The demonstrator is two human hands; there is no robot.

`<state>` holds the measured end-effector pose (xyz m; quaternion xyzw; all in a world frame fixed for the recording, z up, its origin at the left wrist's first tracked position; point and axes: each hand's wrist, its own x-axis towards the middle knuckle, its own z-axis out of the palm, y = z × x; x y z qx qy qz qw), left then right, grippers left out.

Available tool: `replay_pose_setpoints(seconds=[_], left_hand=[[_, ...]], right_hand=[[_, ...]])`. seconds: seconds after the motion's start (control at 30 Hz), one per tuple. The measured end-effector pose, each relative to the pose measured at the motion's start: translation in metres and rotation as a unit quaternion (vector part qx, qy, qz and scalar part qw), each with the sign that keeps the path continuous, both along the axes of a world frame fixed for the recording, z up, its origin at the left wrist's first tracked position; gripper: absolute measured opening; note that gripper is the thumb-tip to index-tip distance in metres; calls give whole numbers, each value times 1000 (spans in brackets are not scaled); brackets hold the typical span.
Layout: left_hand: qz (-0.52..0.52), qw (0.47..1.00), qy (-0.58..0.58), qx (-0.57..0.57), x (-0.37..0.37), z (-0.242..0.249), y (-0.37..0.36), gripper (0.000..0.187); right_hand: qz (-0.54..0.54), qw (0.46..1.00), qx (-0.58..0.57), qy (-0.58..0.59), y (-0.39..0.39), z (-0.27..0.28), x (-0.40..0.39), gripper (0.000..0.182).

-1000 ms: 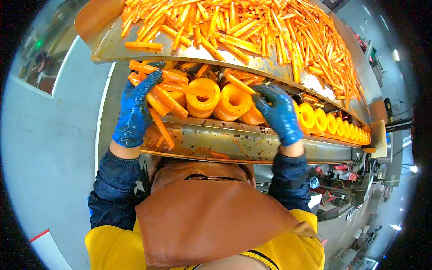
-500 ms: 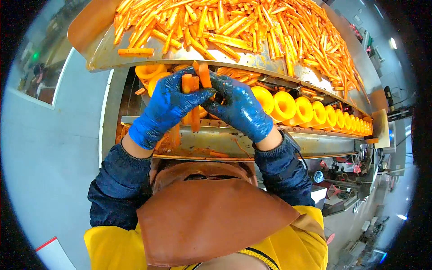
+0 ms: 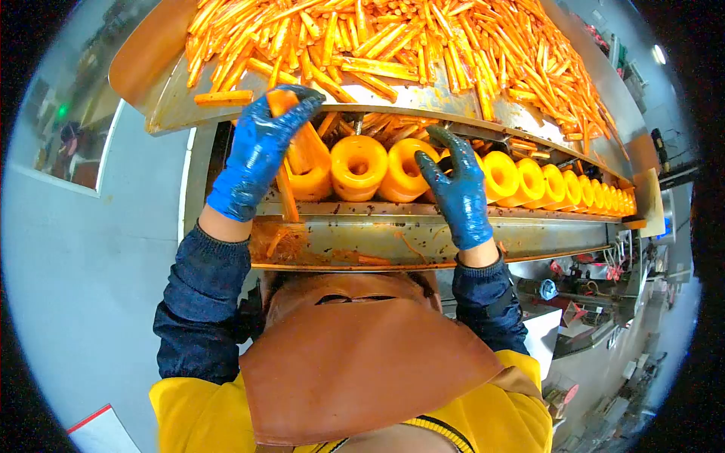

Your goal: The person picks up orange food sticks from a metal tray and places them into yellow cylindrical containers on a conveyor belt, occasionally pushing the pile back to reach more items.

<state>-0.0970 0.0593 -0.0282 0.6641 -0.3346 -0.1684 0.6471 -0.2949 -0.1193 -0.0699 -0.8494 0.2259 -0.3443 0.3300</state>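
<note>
My left hand [image 3: 253,162], in a wet blue glove, is closed around a few flat orange sticks [image 3: 308,149]. One end of them sticks up by the fingertips, and the lower ends hang in front of a yellow ring-shaped roller [image 3: 310,181]. My right hand [image 3: 459,189], gloved the same way, is open over the roller row, its fingers apart and nothing visible in them. Closest to it are a yellow roller [image 3: 405,170] on its left and another [image 3: 501,175] on its right.
Beyond the rollers, a heap of orange sticks [image 3: 377,34] lies on a sloped metal tray [image 3: 170,102]. More sticks [image 3: 396,124] lie behind the rollers. A metal trough [image 3: 423,234] with orange scraps runs along the near side. A brown apron [image 3: 370,370] covers my front.
My hands have moved apart. The left went up and left with the orange sticks, while the right let go and shifted right, uncovering rollers between them.
</note>
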Motion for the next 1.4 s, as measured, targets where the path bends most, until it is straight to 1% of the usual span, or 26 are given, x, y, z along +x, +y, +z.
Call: replay_pose_setpoints(seconds=[0.1,0.13,0.17,0.23,0.3,0.37,0.4,0.43,0.5,0.53,0.6,0.63,0.67,0.73,0.77,0.83,0.9,0.97,1.0,1.1,1.17,1.23,1.27,1.3,1.37,1.4], left_hand=[[48,999,7,-21,2,-19,-9,21],[30,997,56,39,9,-35,-11,23],[33,997,55,40,9,-44,-11,23],[-63,991,-27,118,5,-46,-9,26],[-55,989,-58,121,5,-32,-3,28],[56,997,47,-10,12,-14,1,27],[86,993,25,-76,22,-7,4,25],[147,984,-13,-104,31,-5,7,20],[173,981,-39,-76,49,-18,8,17],[176,981,-41,-76,49,-31,8,17],[132,987,-76,48,47,-51,5,19],[133,987,-77,48,44,-48,5,19],[121,977,-162,63,41,-45,5,21],[124,938,-313,85,30,-36,2,28],[125,938,-312,85,28,-35,2,28],[113,927,-350,70,26,-33,2,31],[120,932,-322,113,28,-20,6,35],[161,965,-204,-47,46,-18,8,26],[172,957,-211,-96,55,-20,10,21],[212,944,-203,-154,57,-9,13,17],[215,946,-188,-152,62,-19,18,16],[130,940,-317,3,71,-42,17,19],[68,923,-368,90,55,-23,20,22],[62,924,-369,79,61,-17,16,22],[86,843,-524,88,90,-13,25,34],[103,808,-557,165,115,-10,34,40]], right_hand=[[10,999,40,-3,3,5,-5,37],[31,999,6,-24,2,2,-4,35],[33,999,7,-26,2,-1,-4,35],[45,999,-9,-13,4,-4,-5,35],[43,999,-5,-4,3,-5,-9,34],[25,998,51,8,2,-8,-13,33],[28,992,119,9,4,-2,-14,32],[31,992,121,10,5,-3,-15,32],[21,996,79,31,4,-4,-15,31],[28,999,23,20,2,-9,-14,31],[41,999,14,13,3,-8,-13,30],[50,999,5,7,4,-7,-13,29],[44,995,80,27,8,0,-14,30],[50,997,57,12,6,-3,-14,31],[56,998,34,-4,5,-4,-15,32],[55,996,67,1,5,-3,-15,33],[39,994,97,22,8,2,-16,32],[41,995,94,15,8,-1,-15,31],[49,996,78,17,8,-1,-15,31],[67,996,56,23,9,2,-12,30],[71,996,51,26,7,5,-10,29],[114,991,34,60,2,15,-9,26],[126,989,-13,71,-6,24,-7,22],[111,989,-23,93,-18,31,-7,20],[81,995,-46,37,-67,24,-1,18],[19,994,-75,82,-87,38,3,18]])
